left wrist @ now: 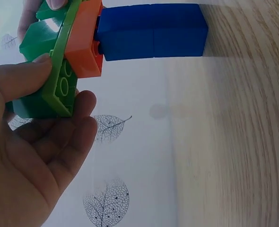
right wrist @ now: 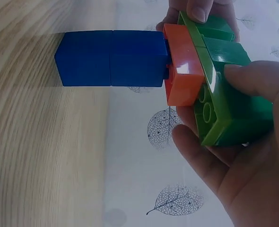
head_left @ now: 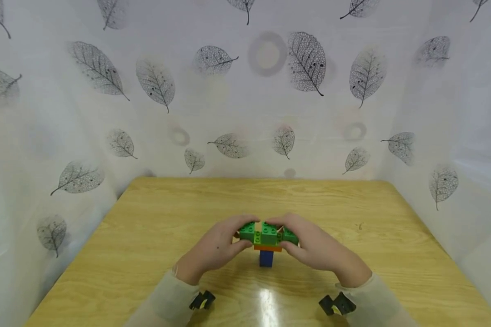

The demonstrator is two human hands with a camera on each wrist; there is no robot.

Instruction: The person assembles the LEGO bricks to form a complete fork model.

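Observation:
Two blue bricks (left wrist: pixel 153 33) stacked upright form a column, its foot at the wooden tabletop. Above them sits an orange brick (right wrist: pixel 187 66), then a lime-green layer (head_left: pixel 258 237) wider than the column, overhanging it both ways. Dark green bricks (head_left: pixel 268 234) top the lime layer at its middle and both ends. My left hand (head_left: pixel 218 243) grips the left end between thumb and fingers. The right end is held the same way by my right hand (head_left: pixel 315 243). Fingers partly hide the end bricks.
The wooden table (head_left: pixel 167 204) extends around the model on all sides. A pale cloth with leaf prints (head_left: pixel 307 63) hangs behind it and along both sides. Dark wrist straps (head_left: pixel 202 299) show at the sleeve cuffs.

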